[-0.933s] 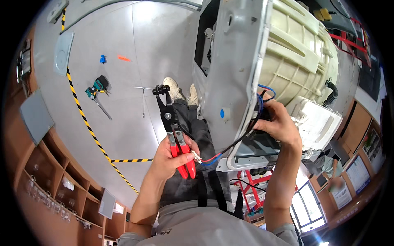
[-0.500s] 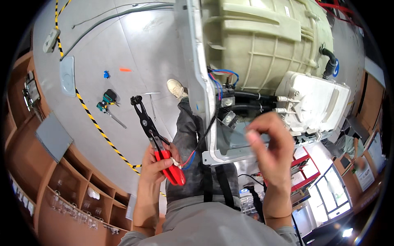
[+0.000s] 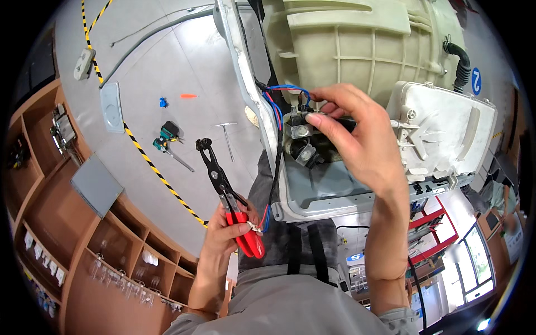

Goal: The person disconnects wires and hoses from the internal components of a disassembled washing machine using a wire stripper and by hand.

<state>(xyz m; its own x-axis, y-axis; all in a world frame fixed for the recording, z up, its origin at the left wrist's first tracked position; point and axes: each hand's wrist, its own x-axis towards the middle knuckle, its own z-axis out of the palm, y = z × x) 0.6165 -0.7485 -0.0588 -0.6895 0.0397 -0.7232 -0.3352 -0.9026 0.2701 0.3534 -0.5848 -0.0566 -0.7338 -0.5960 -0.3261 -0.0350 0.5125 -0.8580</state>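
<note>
My left hand [image 3: 228, 230] is closed around the red handles of hose clamp pliers [image 3: 215, 176], whose black jaws point up and away. Beside the handles, a white connector [image 3: 254, 227] with red and blue wires hangs at the same fingers. My right hand [image 3: 363, 131] reaches into the opened washing machine, thumb and forefinger pinching at a small dark wire connector [image 3: 305, 108] on the water inlet valve [image 3: 300, 130]. Blue and red wires [image 3: 285, 87] run into it. A second valve body [image 3: 306, 153] sits just below. My hand partly hides the black hoses.
Behind the valves lies the cream plastic tub [image 3: 357, 50]; to the right is the white dispenser box [image 3: 441, 131]. The metal cabinet edge [image 3: 329, 213] runs close to me. On the floor lie a cordless drill [image 3: 167, 137], a T-handle tool [image 3: 227, 139] and an orange piece [image 3: 189, 96].
My right hand has moved up and left from above the cabinet edge to the valve and closed its fingertips there. My left hand still holds the pliers. The view has shifted slightly.
</note>
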